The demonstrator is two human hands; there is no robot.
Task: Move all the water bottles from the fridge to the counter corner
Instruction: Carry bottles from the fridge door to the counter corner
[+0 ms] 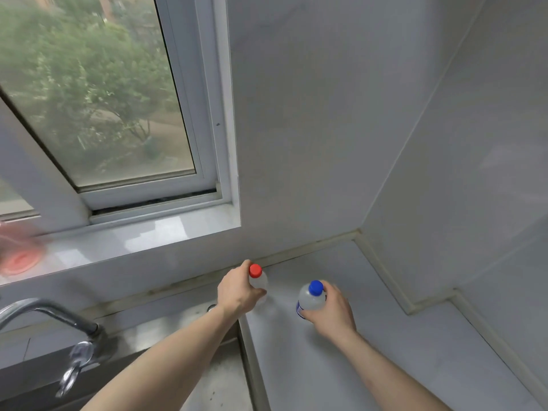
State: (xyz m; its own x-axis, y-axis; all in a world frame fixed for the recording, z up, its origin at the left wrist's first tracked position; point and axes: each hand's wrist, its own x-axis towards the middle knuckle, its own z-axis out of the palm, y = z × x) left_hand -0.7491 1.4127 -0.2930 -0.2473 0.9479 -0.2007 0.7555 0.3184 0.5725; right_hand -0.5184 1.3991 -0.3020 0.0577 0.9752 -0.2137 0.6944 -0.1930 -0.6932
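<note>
My left hand (237,290) grips a clear water bottle with a red cap (256,275), upright over the grey counter (400,351) close to the back wall. My right hand (333,307) grips a second clear bottle with a blue cap (311,295) and a blue-and-white label, a little to the right and nearer to me. Both bottles are low over the counter; whether their bases touch it is hidden by my hands. The counter corner (357,234) lies further back and right. The fridge is out of view.
A steel sink (213,378) with a curved tap (59,318) lies left of the counter. Above it runs a window sill (133,241) with a blurred red object (17,256) at its left end. Walls close the counter at the back and right.
</note>
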